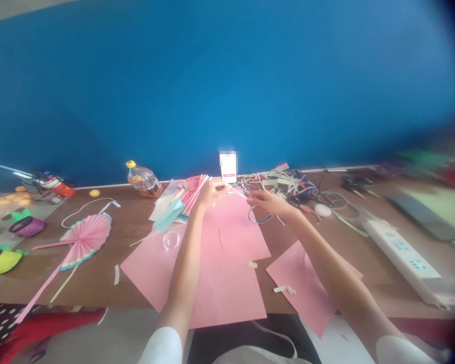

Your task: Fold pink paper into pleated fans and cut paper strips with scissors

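My left hand (212, 193) is over the far edge of a pink paper sheet (231, 227), fingers pinched together. A thin pale strip (235, 190) runs between its fingertips and my right hand; what exactly the left fingers grip is too blurred to tell. My right hand (267, 202) is closed, and a thin ring-shaped loop (260, 220) hangs below its fingers, perhaps a scissors handle or a tape roll. Beside the left hand lie a pink folded paper fan (191, 189) and a light blue paper piece (169, 215).
A phone (228, 167) stands against the blue wall. Paper scraps and cords (288, 184) pile up at the back right. A drink bottle (144, 181), a finished pink fan (87, 237), another pink sheet (303, 283) and a power strip (404, 258) lie around on the brown table (136, 298).
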The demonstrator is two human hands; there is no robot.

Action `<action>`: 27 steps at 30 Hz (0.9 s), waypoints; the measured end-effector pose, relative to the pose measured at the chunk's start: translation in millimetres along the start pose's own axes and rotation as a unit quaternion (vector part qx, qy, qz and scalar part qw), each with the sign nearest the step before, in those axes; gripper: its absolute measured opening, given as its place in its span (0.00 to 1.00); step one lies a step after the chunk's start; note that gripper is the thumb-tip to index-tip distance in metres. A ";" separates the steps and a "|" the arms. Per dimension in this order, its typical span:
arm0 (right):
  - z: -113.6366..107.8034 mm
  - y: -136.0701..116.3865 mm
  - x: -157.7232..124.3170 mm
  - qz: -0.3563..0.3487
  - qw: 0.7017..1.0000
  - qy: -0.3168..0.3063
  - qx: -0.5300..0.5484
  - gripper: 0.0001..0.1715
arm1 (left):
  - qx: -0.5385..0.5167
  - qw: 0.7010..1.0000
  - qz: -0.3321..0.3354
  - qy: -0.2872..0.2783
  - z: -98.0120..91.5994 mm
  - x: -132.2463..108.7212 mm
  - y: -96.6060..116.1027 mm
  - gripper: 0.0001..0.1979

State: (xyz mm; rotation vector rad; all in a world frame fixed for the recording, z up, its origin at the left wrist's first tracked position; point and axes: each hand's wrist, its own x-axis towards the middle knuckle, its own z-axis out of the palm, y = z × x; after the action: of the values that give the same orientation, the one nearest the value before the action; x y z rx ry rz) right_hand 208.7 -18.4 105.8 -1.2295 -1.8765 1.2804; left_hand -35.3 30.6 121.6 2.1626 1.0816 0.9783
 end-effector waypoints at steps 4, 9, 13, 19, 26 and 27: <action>3.2 -0.9 0.8 -0.007 0.999 0.006 -0.033 0.24 | 0.013 1.000 -0.002 0.019 -2.8 -1.4 -0.4 0.15; 2.0 -3.8 -0.9 -0.013 0.999 0.004 -0.032 0.23 | 0.011 1.000 -0.008 0.025 -7.0 -2.8 2.6 0.15; 1.6 -1.3 0.8 -0.031 0.997 0.047 -0.046 0.22 | 0.023 0.999 -0.021 0.017 -8.3 -2.9 -2.1 0.16; 2.4 1.1 3.2 -0.041 0.985 0.106 -0.131 0.20 | 0.084 0.995 -0.057 0.009 -2.7 -1.7 -16.9 0.17; 0.1 8.0 4.1 -0.019 0.980 0.117 -0.162 0.18 | 0.131 0.990 -0.039 0.021 5.2 -1.9 -10.4 0.15; -0.5 9.0 4.1 -0.014 0.979 0.122 -0.164 0.18 | 0.137 0.990 -0.033 0.021 5.8 -2.1 -8.9 0.15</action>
State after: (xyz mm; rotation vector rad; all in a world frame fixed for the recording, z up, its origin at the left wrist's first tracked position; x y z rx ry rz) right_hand 210.8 -13.4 97.5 -1.4465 -1.9628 0.7816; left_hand -35.7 32.9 111.0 2.3117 1.3682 0.8932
